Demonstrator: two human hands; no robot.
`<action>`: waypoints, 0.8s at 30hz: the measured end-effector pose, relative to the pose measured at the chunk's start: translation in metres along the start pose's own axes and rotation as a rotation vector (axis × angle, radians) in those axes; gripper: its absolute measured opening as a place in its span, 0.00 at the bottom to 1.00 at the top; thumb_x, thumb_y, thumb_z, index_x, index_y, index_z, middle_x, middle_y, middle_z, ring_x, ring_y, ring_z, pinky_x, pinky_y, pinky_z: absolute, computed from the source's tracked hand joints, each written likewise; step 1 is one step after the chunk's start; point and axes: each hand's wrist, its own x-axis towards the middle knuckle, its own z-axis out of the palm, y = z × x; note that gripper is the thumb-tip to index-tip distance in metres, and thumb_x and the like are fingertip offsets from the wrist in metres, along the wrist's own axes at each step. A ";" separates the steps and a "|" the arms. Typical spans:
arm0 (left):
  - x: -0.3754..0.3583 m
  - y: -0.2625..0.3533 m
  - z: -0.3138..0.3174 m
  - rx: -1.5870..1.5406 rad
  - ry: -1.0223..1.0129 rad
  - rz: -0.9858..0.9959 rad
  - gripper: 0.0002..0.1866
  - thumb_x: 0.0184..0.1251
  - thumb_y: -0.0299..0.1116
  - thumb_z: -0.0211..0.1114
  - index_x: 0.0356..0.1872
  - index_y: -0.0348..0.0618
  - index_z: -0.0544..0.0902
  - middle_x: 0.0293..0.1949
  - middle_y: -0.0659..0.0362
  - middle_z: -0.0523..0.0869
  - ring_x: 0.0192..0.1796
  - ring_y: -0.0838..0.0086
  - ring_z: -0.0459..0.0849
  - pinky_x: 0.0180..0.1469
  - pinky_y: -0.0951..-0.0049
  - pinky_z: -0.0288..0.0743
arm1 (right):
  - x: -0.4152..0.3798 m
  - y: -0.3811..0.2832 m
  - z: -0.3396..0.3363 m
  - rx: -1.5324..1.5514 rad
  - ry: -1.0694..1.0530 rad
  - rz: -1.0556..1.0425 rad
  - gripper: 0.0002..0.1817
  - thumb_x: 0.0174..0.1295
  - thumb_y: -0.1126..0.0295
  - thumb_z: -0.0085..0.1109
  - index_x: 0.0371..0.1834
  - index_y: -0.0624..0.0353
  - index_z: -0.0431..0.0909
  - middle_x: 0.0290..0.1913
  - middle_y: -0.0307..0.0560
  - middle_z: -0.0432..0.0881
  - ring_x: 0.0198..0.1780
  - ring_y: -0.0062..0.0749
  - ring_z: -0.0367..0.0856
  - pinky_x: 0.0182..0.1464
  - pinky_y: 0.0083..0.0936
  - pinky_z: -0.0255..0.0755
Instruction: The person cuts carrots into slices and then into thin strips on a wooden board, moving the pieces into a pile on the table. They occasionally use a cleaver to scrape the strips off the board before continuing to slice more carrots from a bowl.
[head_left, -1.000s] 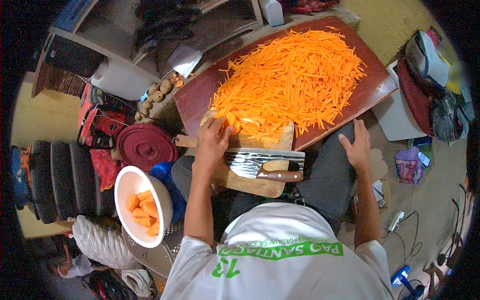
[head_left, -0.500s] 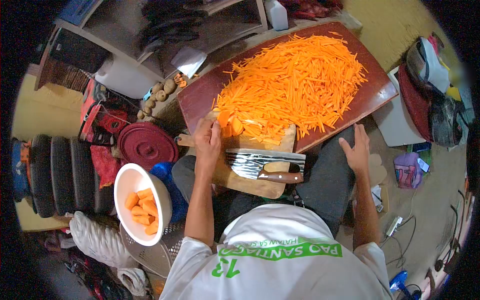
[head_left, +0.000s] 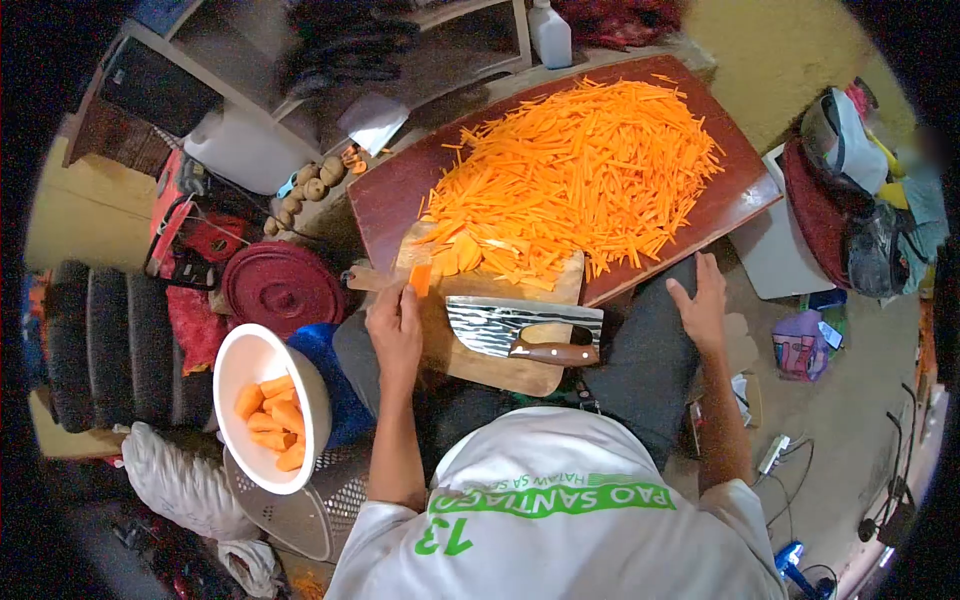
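Observation:
My left hand [head_left: 396,325] pinches a carrot slice [head_left: 420,279] above the left edge of the wooden cutting board [head_left: 520,376]. A cleaver [head_left: 500,322] with a brown handle lies flat on the board, its handle toward the right. Behind it, a few carrot slices [head_left: 462,252] rest at the board's far left. A large heap of carrot strips [head_left: 600,160] covers much of the red-brown table [head_left: 745,195] and spills onto the board. My right hand [head_left: 704,304] is over my right thigh, fingers apart, holding nothing.
A white bowl [head_left: 222,400] with several carrot pieces stands at left, near a dark red lid [head_left: 282,287] and a perforated basket [head_left: 335,495]. Potatoes [head_left: 313,188] lie beyond. At right are a purple bag [head_left: 800,343], cables and a light-coloured box [head_left: 765,240].
My left hand has drawn back toward me from the slices on the board, with one slice now between its fingers. The view has shifted slightly.

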 end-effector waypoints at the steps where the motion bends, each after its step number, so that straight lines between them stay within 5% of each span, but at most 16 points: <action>1: -0.007 -0.003 -0.004 0.003 -0.026 -0.043 0.10 0.82 0.26 0.62 0.52 0.30 0.88 0.42 0.49 0.92 0.44 0.66 0.90 0.51 0.66 0.82 | 0.000 0.000 0.001 -0.005 0.002 0.000 0.44 0.71 0.54 0.71 0.84 0.64 0.65 0.86 0.68 0.62 0.83 0.67 0.63 0.84 0.53 0.58; 4: -0.029 -0.023 -0.004 -0.064 0.039 -0.070 0.11 0.81 0.25 0.63 0.56 0.32 0.89 0.44 0.49 0.93 0.44 0.66 0.90 0.51 0.66 0.83 | -0.004 -0.004 -0.007 0.097 0.017 -0.052 0.39 0.71 0.63 0.70 0.82 0.66 0.67 0.83 0.66 0.66 0.80 0.66 0.66 0.81 0.49 0.60; 9: -0.051 -0.009 -0.013 0.049 0.019 -0.060 0.20 0.76 0.26 0.68 0.66 0.38 0.85 0.41 0.44 0.92 0.41 0.50 0.88 0.54 0.53 0.77 | -0.036 -0.090 -0.045 0.369 0.018 -0.254 0.32 0.68 0.75 0.68 0.76 0.68 0.74 0.76 0.63 0.74 0.74 0.56 0.76 0.76 0.46 0.68; 13: -0.065 0.015 -0.012 -0.053 -0.085 -0.063 0.16 0.73 0.27 0.72 0.59 0.36 0.87 0.37 0.47 0.89 0.40 0.52 0.85 0.55 0.57 0.72 | -0.062 -0.186 -0.087 0.115 -0.528 -0.579 0.29 0.65 0.72 0.72 0.70 0.61 0.79 0.73 0.58 0.78 0.72 0.49 0.80 0.70 0.49 0.72; 16: -0.068 0.014 -0.018 0.240 -0.197 0.129 0.18 0.68 0.30 0.76 0.57 0.37 0.87 0.44 0.48 0.89 0.48 0.55 0.85 0.60 0.57 0.69 | -0.071 -0.207 -0.069 0.118 -0.528 -0.791 0.33 0.62 0.69 0.74 0.73 0.60 0.77 0.67 0.57 0.81 0.67 0.50 0.82 0.67 0.48 0.71; 19: -0.068 0.009 -0.026 0.231 -0.206 0.060 0.22 0.63 0.33 0.79 0.58 0.39 0.87 0.52 0.49 0.87 0.55 0.55 0.84 0.64 0.54 0.67 | -0.072 -0.208 -0.048 -0.034 -0.517 -0.834 0.36 0.62 0.72 0.69 0.76 0.62 0.73 0.60 0.57 0.81 0.61 0.51 0.82 0.65 0.47 0.69; 24: -0.053 0.002 -0.033 0.115 -0.222 0.237 0.23 0.59 0.35 0.81 0.55 0.39 0.89 0.55 0.48 0.86 0.57 0.52 0.83 0.65 0.54 0.68 | -0.067 -0.206 -0.034 -0.146 -0.518 -0.911 0.36 0.56 0.78 0.62 0.74 0.64 0.72 0.55 0.58 0.82 0.56 0.53 0.83 0.61 0.47 0.70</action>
